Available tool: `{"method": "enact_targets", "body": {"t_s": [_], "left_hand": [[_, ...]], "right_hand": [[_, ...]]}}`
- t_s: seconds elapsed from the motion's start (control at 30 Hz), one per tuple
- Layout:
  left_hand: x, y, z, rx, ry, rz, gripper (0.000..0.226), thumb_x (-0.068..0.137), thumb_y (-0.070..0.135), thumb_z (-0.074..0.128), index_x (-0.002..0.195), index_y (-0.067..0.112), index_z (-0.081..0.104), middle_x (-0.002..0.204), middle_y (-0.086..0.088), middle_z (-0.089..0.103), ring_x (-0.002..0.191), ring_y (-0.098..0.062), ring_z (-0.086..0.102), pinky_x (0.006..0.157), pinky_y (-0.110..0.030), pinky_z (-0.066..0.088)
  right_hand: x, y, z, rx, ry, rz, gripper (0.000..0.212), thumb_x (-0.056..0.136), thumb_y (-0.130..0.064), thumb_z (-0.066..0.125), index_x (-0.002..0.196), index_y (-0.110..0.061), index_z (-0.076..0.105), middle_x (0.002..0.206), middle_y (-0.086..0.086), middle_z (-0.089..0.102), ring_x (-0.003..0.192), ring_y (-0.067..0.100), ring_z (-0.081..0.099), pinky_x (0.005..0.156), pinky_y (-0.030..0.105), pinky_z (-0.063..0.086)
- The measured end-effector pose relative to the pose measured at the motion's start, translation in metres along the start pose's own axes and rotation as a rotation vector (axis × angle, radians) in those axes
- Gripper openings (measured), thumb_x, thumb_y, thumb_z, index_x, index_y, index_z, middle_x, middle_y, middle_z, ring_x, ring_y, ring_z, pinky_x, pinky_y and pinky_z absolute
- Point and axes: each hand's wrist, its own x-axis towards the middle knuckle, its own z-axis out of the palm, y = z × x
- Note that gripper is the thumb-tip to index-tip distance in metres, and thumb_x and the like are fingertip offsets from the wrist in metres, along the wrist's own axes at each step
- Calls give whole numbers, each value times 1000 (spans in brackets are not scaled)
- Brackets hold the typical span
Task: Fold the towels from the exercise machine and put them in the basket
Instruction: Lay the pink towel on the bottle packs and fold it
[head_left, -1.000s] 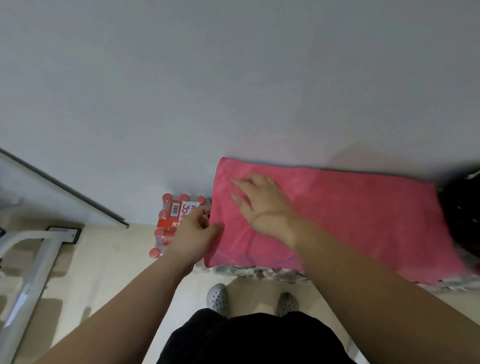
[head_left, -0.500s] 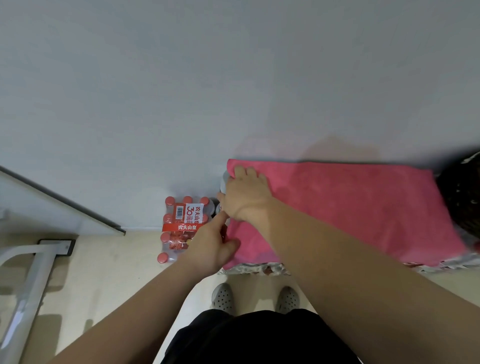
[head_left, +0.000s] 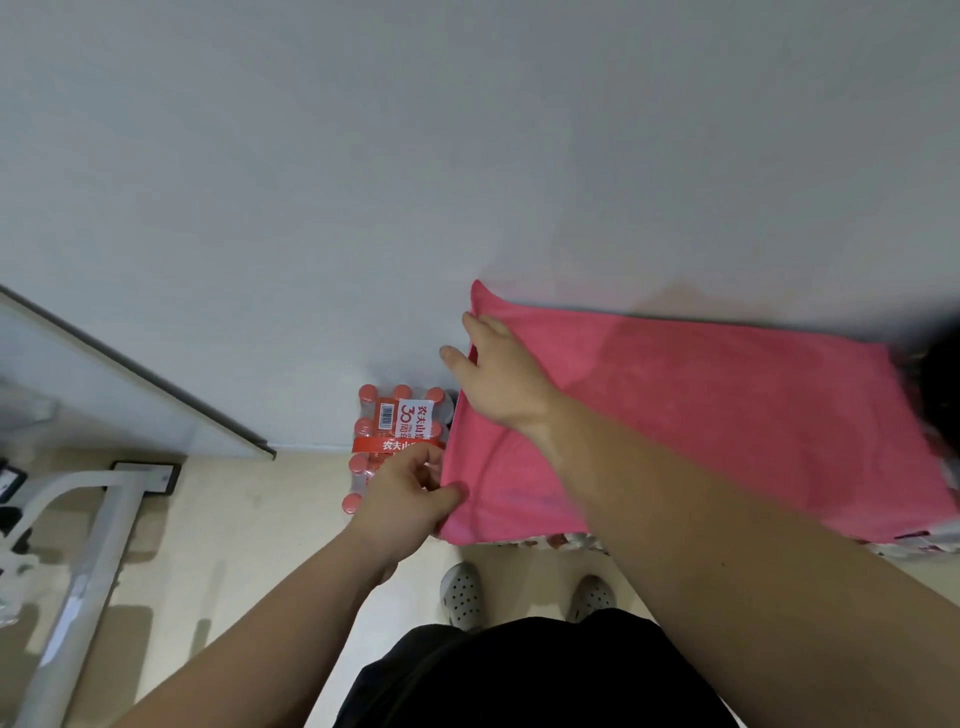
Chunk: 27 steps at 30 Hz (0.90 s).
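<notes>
A pink towel (head_left: 727, 426) lies spread flat on a raised surface against the wall, to the right of centre. My right hand (head_left: 498, 374) grips its far left corner, fingers curled round the edge, and that corner is lifted slightly. My left hand (head_left: 410, 499) pinches the towel's near left corner between thumb and fingers. No basket is in view.
A shrink-wrapped pack of red-capped water bottles (head_left: 395, 431) stands on the floor just left of the towel. A white metal frame leg (head_left: 88, 566) of the exercise machine runs along the left. A dark object (head_left: 940, 395) sits at the towel's right end. My feet (head_left: 462, 595) stand below.
My right hand slid from the towel's middle left to its far left corner and took hold of it. My left hand closed on the near left corner. The far corner has lifted.
</notes>
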Motion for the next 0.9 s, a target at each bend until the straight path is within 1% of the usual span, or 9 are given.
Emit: {"method": "enact_targets", "body": {"t_s": [0.13,0.27,0.43,0.53,0.6,0.67,0.73,0.8,0.9], "left_hand": [[-12,3,-20,-53,63,10,20,79,7,77,94,11,66,80,-24,65,61,-25,63,58,-39,55],[-24,16,-22,-69,54,56,20,80,1,76,96,6,64,80,-27,64,63,-28,62,55,-35,55],[-26,42,7,-41,-81,126,19,78,-7,67,89,8,62,68,-15,57,54,-27,55,56,-43,51],[-26,63,40,-39,-194,169,24,77,-6,69,93,8,60,65,-10,51,51,-25,53,52,-38,52],[-25,76,66,-27,-270,198,24,80,-8,70,94,7,59,64,-9,50,49,-23,51,48,-31,50],[-24,90,95,-11,-341,219,25,80,-8,71,94,8,58,63,-9,52,47,-24,52,47,-30,49],[-25,103,127,-17,-430,238,25,81,-6,71,97,8,58,64,-12,55,48,-27,55,48,-32,51],[-26,116,161,-13,-515,255,26,83,-5,71,102,7,56,69,-18,57,50,-29,57,51,-37,53],[-25,128,215,23,-535,256,25,85,-5,68,102,7,56,65,-11,55,44,-24,54,46,-34,52]], "right_hand": [[5,-17,11,18,-17,-50,67,103,-42,46,156,-7,24,164,8,20,151,19,17,122,30,13],[-1,-21,7,69,4,-94,63,103,-38,48,155,-8,29,163,9,24,151,17,18,119,24,11],[-14,-2,-22,195,111,-111,60,97,-34,60,150,-11,41,160,3,32,145,14,33,120,32,26],[-27,20,-50,244,202,-77,62,90,-23,70,147,-13,47,151,2,44,127,15,51,112,36,40],[-37,38,-71,257,244,-61,63,87,-8,67,146,-12,47,152,2,44,124,12,51,112,33,39],[-48,59,-93,321,276,-64,64,85,4,60,146,-9,47,154,4,41,137,14,45,116,33,34],[-60,82,-116,417,306,-84,65,81,4,56,145,-8,48,151,8,47,137,19,48,116,40,36],[-72,108,-142,498,341,-82,66,78,-1,52,143,-10,50,144,10,54,124,14,56,111,37,42],[-92,150,-184,531,375,-13,63,82,7,52,140,-18,55,117,2,69,83,-1,58,78,19,48]]}}
